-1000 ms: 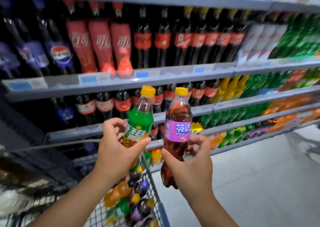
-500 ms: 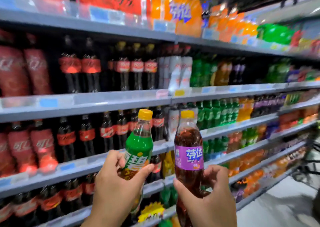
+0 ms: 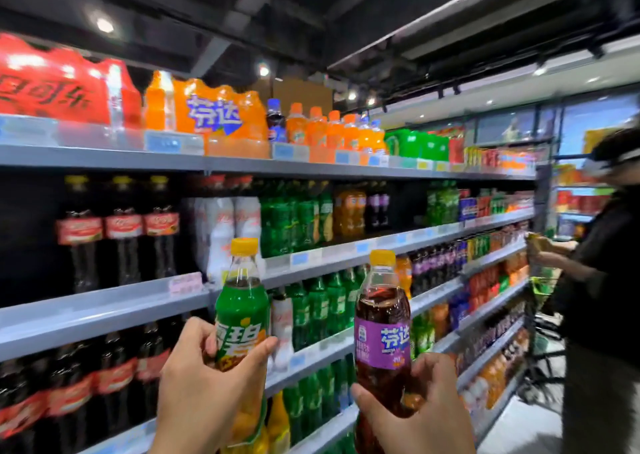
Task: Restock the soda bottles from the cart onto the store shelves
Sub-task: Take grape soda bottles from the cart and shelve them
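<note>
My left hand (image 3: 204, 391) grips a green-labelled soda bottle (image 3: 242, 315) with a yellow cap, held upright in front of the shelves. My right hand (image 3: 419, 415) grips a dark soda bottle with a purple label (image 3: 382, 335) and a yellow cap, also upright, to the right of the green one. Both bottles are raised at about the height of the third shelf (image 3: 104, 308). The cart is out of view.
Long grey shelves (image 3: 311, 167) run away to the right, filled with cola, green, orange and purple soda bottles. A person in dark clothes (image 3: 602, 280) stands in the aisle at the right, close to the shelf end. Floor shows at the bottom right.
The view has swung up and to the right, from the cart and lower shelves to the upper shelves and aisle. Both hands keep hold of their bottles. A person has come into view.
</note>
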Available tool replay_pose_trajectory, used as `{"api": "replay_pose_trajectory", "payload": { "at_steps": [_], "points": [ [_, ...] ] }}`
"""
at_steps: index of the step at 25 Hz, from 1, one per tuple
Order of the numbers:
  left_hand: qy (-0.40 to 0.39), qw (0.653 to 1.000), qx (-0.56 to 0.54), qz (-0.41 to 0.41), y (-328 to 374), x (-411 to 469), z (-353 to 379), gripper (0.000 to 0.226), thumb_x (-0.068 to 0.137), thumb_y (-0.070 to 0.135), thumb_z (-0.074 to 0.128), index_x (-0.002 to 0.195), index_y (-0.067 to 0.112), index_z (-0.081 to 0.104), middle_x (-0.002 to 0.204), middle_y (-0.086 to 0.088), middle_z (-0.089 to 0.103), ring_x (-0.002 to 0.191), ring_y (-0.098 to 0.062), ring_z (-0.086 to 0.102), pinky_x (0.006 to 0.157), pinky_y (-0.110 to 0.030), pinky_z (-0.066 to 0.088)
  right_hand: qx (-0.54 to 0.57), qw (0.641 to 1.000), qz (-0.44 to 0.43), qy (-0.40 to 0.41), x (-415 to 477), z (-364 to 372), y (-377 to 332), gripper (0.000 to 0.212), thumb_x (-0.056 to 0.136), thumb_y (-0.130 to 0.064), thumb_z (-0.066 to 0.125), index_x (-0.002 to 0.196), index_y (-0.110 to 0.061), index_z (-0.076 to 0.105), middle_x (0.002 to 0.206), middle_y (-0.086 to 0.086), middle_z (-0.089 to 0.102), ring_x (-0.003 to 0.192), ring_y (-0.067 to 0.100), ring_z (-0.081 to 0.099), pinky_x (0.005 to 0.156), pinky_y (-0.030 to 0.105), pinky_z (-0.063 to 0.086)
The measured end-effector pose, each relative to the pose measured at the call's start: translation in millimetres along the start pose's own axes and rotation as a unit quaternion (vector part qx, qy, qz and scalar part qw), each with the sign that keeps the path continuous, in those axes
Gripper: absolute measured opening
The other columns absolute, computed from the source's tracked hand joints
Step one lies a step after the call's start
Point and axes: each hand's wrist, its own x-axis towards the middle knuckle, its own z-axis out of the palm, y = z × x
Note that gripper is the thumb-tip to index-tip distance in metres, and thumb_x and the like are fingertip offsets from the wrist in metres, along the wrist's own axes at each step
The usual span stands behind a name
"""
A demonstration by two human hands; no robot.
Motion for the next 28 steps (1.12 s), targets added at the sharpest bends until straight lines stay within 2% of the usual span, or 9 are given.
{"api": "replay_pose_trajectory", "payload": {
  "at_steps": [4,7,9,13,17,21,23,25,28],
  "points": [
    [-0.021,0.999,-0.042,0.021,-7.8,37.2,59.0,0.067,0.050,0.071,0.083,0.068,0.030,0.033,0.062,0.008,0.054,0.052,-0.006,0.043,0.045,-0.013,0.031,0.008,1.000,0.006,-0.010,62.4,2.9,27.6,0.074,0.043,-0.034,0.101,0.086,-0.023,0.042,0.074,-0.008,0.069,0.067,-0.011,0.062,0.061,0.006,0.043],
    [-0.040,0.996,-0.070,0.038,-21.1,67.5,104.1,0.065,0.051,0.074,0.083,0.067,0.035,0.034,0.062,0.012,0.053,0.053,-0.004,0.046,0.046,-0.012,0.033,0.024,1.000,0.005,-0.018,109.8,15.9,42.9,0.073,0.042,-0.042,0.097,0.088,-0.034,0.041,0.075,-0.009,0.071,0.071,0.003,0.069,0.070,0.023,0.050],
    [-0.053,0.994,-0.079,0.044,-29.5,92.9,136.2,0.064,0.052,0.077,0.080,0.068,0.035,0.034,0.062,0.013,0.052,0.053,-0.006,0.044,0.048,-0.015,0.034,0.031,1.000,-0.004,0.004,145.0,26.6,46.6,0.068,0.042,-0.045,0.094,0.082,-0.041,0.039,0.075,-0.009,0.071,0.069,0.002,0.068,0.072,0.032,0.052],
    [-0.068,0.991,-0.075,0.085,-36.4,135.0,192.9,0.067,0.063,0.071,0.079,0.072,0.025,0.030,0.062,0.016,0.043,0.055,-0.006,0.040,0.050,-0.015,0.034,0.039,0.998,-0.034,0.020,202.6,44.0,56.2,0.062,0.053,-0.042,0.093,0.084,-0.043,0.039,0.077,-0.014,0.070,0.070,-0.005,0.064,0.069,0.034,0.047],
    [-0.050,0.992,-0.065,0.095,-44.9,160.3,249.2,0.069,0.061,0.069,0.082,0.072,0.024,0.031,0.063,0.015,0.040,0.055,-0.006,0.036,0.052,-0.018,0.036,0.061,0.997,-0.033,0.025,259.8,53.5,72.4,0.065,0.051,-0.042,0.094,0.084,-0.041,0.038,0.077,-0.023,0.070,0.067,-0.007,0.065,0.065,0.032,0.045],
    [-0.006,0.994,-0.038,0.101,-49.4,174.9,308.4,0.072,0.055,0.070,0.083,0.071,0.024,0.030,0.064,0.009,0.032,0.056,-0.007,0.033,0.052,-0.021,0.033,0.090,0.995,-0.035,0.010,329.1,60.2,101.2,0.069,0.044,-0.032,0.095,0.079,-0.039,0.037,0.078,-0.002,0.070,0.077,0.020,0.069,0.083,0.051,0.054],
    [0.035,0.994,-0.042,0.100,-48.7,181.3,340.0,0.074,0.053,0.068,0.086,0.071,0.023,0.031,0.064,0.006,0.034,0.056,-0.007,0.038,0.050,-0.017,0.032,0.098,0.995,-0.037,0.004,367.4,62.9,120.0,0.072,0.042,-0.026,0.098,0.080,-0.040,0.039,0.080,-0.003,0.068,0.079,0.023,0.069,0.081,0.047,0.054],
    [0.091,0.990,-0.031,0.099,-47.4,190.3,374.6,0.074,0.052,0.066,0.089,0.070,0.019,0.035,0.062,-0.003,0.043,0.055,-0.008,0.043,0.050,-0.015,0.033,0.112,0.993,-0.036,-0.008,408.4,63.2,140.8,0.075,0.039,-0.025,0.100,0.080,-0.041,0.039,0.078,-0.002,0.070,0.075,0.022,0.069,0.070,0.037,0.052],
    [0.168,0.980,-0.025,0.101,-45.0,203.4,413.5,0.076,0.053,0.065,0.089,0.072,0.008,0.041,0.067,-0.007,0.050,0.057,-0.011,0.048,0.053,-0.017,0.039,0.149,0.987,-0.047,-0.040,460.0,62.5,167.4,0.074,0.039,-0.027,0.100,0.080,-0.042,0.040,0.077,0.007,0.070,0.074,0.030,0.069,0.077,0.045,0.056]
  ]
}}
